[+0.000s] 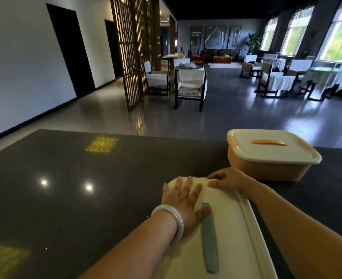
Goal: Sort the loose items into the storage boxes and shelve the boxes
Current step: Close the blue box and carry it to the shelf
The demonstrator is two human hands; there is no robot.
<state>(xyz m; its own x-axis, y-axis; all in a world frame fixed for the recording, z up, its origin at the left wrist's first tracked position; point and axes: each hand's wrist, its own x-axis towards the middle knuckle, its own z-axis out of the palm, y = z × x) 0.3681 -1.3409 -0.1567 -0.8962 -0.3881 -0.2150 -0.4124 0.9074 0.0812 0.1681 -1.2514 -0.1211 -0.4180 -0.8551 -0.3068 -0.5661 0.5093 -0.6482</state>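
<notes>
Box lid (226, 228), cream with a grey handle running down the lower middle of the frame, lies directly under both hands, left hand (183, 200) pressing flat with fingers spread, right hand (229, 181) curled over its far edge, orange box (271, 158) closed beyond at right on the desk (75, 188); no writing legible.

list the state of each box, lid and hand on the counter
orange box: upright on the counter, lid on
near box lid: lying on its box, pressed down, far corner edge looks not fully seated
left hand: flat, fingers spread, pressing the near lid
right hand: fingers curled over the lid's far corner
</notes>
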